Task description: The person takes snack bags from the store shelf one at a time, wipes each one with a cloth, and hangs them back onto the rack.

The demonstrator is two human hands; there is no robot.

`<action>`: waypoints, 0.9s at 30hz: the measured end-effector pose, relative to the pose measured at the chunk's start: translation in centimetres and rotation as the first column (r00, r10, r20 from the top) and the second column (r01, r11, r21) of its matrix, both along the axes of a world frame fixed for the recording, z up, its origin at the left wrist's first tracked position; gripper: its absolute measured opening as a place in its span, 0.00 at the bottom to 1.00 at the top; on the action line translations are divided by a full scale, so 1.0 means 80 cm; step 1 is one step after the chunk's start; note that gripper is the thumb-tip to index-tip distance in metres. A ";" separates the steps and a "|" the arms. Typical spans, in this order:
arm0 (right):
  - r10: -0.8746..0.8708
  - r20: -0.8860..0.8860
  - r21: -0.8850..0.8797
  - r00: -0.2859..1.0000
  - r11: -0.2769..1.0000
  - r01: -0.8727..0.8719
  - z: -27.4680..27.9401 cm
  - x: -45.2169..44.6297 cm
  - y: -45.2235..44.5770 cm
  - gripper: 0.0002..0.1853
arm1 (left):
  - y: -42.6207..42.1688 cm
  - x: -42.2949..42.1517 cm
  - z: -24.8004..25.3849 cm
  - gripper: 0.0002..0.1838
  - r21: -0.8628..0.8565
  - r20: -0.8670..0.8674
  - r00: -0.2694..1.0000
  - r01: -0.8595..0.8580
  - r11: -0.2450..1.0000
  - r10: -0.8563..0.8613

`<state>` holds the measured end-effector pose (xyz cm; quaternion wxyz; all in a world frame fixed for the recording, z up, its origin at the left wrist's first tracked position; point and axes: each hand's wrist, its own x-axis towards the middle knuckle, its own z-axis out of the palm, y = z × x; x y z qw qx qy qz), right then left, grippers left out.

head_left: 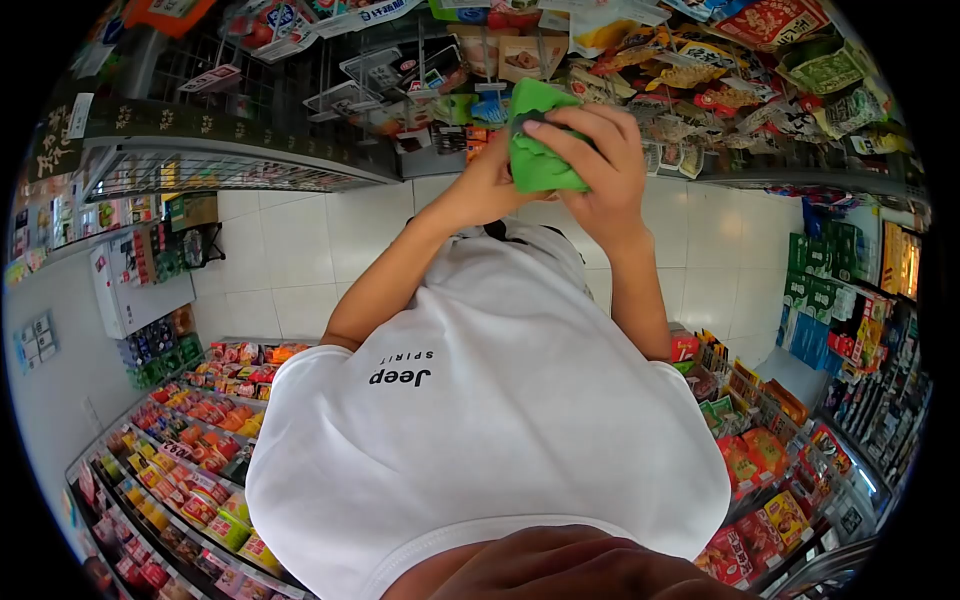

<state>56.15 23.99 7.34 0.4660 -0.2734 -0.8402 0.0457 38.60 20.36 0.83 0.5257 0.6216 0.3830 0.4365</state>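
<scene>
A bright green, crumpled item, a cloth or soft package with a dark patch near its middle, is held up in front of the hanging goods. My right hand grips it from the right, with bent fingers lying over its front. On its lower left side, my left hand holds it too; most of the left fingers are hidden behind the green item. Both hands are close together, just in front of the rack of bagged snacks.
Wire shelving stands at the upper left. Tiled floor shows beside both arms. Shelves of packaged food are at the lower left, with red boxes at the lower right. Green packs are stacked on the right.
</scene>
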 end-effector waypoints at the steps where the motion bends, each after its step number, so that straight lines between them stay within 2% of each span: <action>1: -0.022 -0.008 -0.019 1.000 1.000 0.022 0.001 0.007 0.006 0.24 | -0.005 0.003 0.023 0.42 -0.191 0.202 0.979 0.046 0.980 -0.007; 2: -0.042 -0.017 -0.036 0.999 0.998 0.041 0.001 0.010 0.009 0.24 | -0.009 0.004 0.034 0.41 -0.362 0.392 0.919 0.126 0.924 0.028; 5: 0.035 0.001 0.015 0.999 0.999 -0.035 -0.004 -0.002 -0.008 0.23 | -0.003 0.003 0.004 0.34 -0.053 0.218 0.966 -0.131 0.990 0.139; 6: 0.071 0.032 0.029 0.997 0.997 -0.072 -0.003 -0.004 -0.013 0.23 | -0.002 -0.011 0.010 0.36 0.064 -0.004 0.999 -0.043 0.997 0.043; 8: 0.140 0.097 0.056 0.985 0.988 -0.146 -0.002 -0.006 -0.019 0.23 | -0.003 -0.019 0.016 0.38 0.060 0.020 0.998 -0.065 0.996 0.064; 9: 0.085 0.057 0.062 0.995 0.994 -0.088 -0.002 -0.004 -0.018 0.23 | -0.004 -0.019 0.020 0.38 0.057 0.032 0.997 -0.076 0.995 0.074; 10: 0.031 0.016 0.065 0.999 0.997 -0.032 -0.002 -0.002 -0.013 0.22 | -0.008 -0.012 0.026 0.38 -0.189 0.328 0.937 -0.059 0.980 0.120; 12: -0.066 -0.068 0.037 0.995 0.997 0.069 -0.005 0.005 -0.004 0.21 | -0.010 -0.017 0.038 0.38 -0.250 0.371 0.923 -0.009 0.968 0.105; 16: 0.127 -0.009 0.035 0.992 0.991 -0.126 -0.006 0.000 -0.017 0.21 | -0.010 -0.036 0.025 0.39 -0.354 0.392 0.916 0.062 0.933 0.088; 19: 0.036 -0.051 0.056 0.998 0.998 -0.033 -0.001 0.008 -0.002 0.21 | -0.015 -0.030 0.032 0.39 -0.341 0.436 0.895 0.065 0.938 0.097; 20: -0.054 -0.063 0.054 0.997 0.997 0.058 -0.006 0.012 0.005 0.20 | -0.016 -0.025 0.039 0.39 -0.325 0.459 0.882 0.053 0.944 0.108; 23: 0.026 -0.073 0.030 0.997 0.999 -0.024 -0.002 0.003 -0.007 0.20 | -0.019 -0.022 0.048 0.39 -0.381 0.598 0.785 0.099 0.919 0.163; 24: 0.096 -0.043 -0.006 0.994 0.995 -0.097 0.006 0.000 -0.016 0.21 | -0.018 -0.028 0.043 0.38 -0.390 0.584 0.803 0.146 0.909 0.122; 27: 0.063 -0.061 -0.011 0.996 0.998 -0.064 -0.001 0.002 -0.004 0.23 | -0.015 -0.043 0.033 0.37 -0.408 0.588 0.805 0.214 0.887 0.076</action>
